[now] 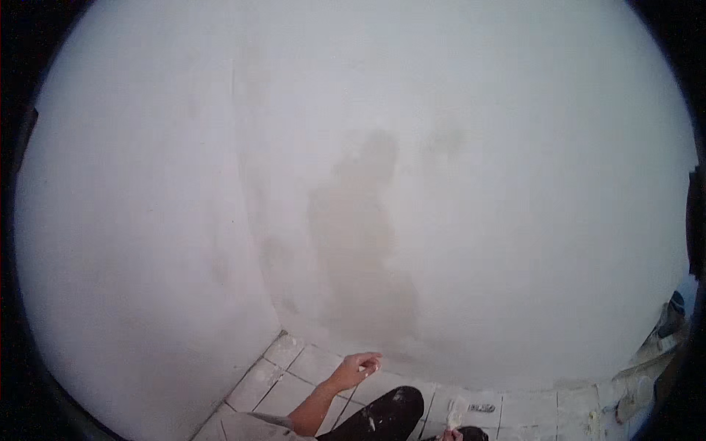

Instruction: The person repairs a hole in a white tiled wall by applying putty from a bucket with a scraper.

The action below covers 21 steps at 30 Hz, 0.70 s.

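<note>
My left hand [358, 370] reaches out above the tiled floor, close to the foot of the wall. Its fingers are loosely bent and apart, with white smears on the fingertips and nothing visible in them. At the bottom edge, only a small part of my right hand [450, 435] shows, its fingers closed round a pale flat tool [457, 413] whose exact kind is too blurred to tell. In front of me, the white wall [515, 220] bears a large damp-looking beige patch [360, 242] and fainter blotches.
A second white wall [140, 235] meets this one in a corner at left. White-spattered tiles [301, 364] cover the floor beside my dark-trousered knee [397, 408]. A small dark-and-grey item [482, 407] lies near the wall. Blurred dark and blue things [671, 316] stand at far right.
</note>
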Motion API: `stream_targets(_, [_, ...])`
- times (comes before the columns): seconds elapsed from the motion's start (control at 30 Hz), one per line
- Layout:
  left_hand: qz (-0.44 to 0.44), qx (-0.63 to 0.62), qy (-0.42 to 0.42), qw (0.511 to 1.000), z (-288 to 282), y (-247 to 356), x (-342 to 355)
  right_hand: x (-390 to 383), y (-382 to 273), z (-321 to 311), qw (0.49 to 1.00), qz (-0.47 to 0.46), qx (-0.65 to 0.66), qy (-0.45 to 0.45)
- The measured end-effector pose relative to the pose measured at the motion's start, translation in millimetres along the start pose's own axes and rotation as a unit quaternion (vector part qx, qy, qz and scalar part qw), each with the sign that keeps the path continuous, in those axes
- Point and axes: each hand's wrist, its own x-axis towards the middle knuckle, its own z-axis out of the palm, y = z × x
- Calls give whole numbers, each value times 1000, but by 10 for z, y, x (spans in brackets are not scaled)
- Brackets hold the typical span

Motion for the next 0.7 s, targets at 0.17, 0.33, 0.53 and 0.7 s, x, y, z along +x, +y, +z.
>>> stream_targets(0.17, [42,34,35,998,-244,130,57,183,254,-233,987,-96,-131,1])
stream_targets(0.33, [-1,143,190,971,-760,762,-62,460,470,-408,989,-42,-113,-81])
stream_targets(0.53, [70,-114,287,949,-959,686,-226,606,222,-613,997,-1,-47,-67])
stream_targets(0.7, [56,-42,297,952,-745,987,-152,735,71,-752,995,-59,-67,-52])
